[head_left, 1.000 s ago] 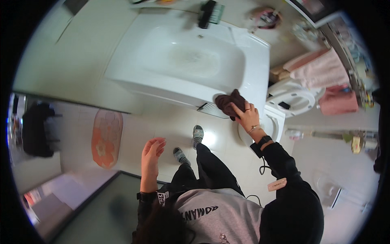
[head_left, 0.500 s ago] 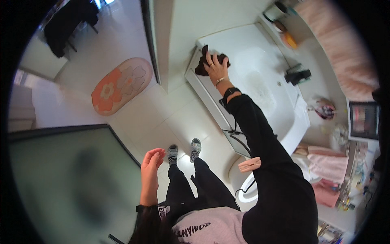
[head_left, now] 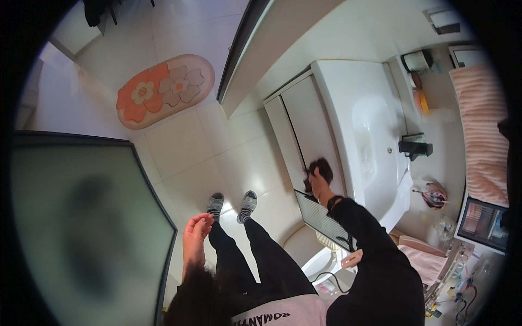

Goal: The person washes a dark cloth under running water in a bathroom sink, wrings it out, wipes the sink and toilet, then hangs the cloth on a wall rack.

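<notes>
a crumpled dark brown cloth [head_left: 322, 169] is at the pale, flat front panel [head_left: 311, 122] of the cabinet below the glossy white washbasin [head_left: 337, 108], near the slatted grey panel [head_left: 321, 217] at the cabinet's nearer end. the cloth looks soft and matte, bunched into a rounded lump with uneven folds and a darker, narrower flap beside the fingers. its long axis slants from upper right to lower left in the view, the bulky end toward the basin and the narrow flap pointing down toward the pale tiled floor [head_left: 239, 141]. the folds blur together here, so the cloth seems to lie against the panel, though the contact itself is hard to make out. the right hand [head_left: 321, 189] grips the cloth from the near side, fingers bent in around its lower part and pinching the fabric, the arm reaching out in a loose black sleeve [head_left: 375, 244] with a pale pink clip [head_left: 352, 259] on it. the left hand [head_left: 194, 231] hangs well apart over the floor, its fingers half bent in a slack, unclosed curl.
</notes>
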Available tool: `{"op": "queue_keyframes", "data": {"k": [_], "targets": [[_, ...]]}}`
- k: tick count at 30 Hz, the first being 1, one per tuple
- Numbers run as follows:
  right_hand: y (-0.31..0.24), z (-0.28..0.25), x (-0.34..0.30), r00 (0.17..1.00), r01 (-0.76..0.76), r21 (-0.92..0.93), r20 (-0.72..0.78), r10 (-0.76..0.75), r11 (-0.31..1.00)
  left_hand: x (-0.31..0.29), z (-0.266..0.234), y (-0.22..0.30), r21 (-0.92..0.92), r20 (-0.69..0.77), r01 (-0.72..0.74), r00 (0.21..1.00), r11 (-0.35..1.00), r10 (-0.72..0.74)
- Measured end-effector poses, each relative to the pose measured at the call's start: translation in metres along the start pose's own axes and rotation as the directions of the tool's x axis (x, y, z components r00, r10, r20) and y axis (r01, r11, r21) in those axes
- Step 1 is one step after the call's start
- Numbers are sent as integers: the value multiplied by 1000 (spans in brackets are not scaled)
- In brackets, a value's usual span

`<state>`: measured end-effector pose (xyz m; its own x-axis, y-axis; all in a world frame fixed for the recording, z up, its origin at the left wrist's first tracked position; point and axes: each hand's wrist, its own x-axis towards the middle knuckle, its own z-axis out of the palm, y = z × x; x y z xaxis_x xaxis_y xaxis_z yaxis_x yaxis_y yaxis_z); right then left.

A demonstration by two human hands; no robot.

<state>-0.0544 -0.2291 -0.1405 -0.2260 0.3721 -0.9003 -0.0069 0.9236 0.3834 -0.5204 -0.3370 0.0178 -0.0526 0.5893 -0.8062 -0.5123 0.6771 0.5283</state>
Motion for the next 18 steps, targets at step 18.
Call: {"op": "queue_keyframes", "data": {"k": [18], "targets": [[215, -117, 135, 861, -457, 116, -192, 471, 882, 10, -51, -53, 11, -262, 78, 962, 997, -73]]}}
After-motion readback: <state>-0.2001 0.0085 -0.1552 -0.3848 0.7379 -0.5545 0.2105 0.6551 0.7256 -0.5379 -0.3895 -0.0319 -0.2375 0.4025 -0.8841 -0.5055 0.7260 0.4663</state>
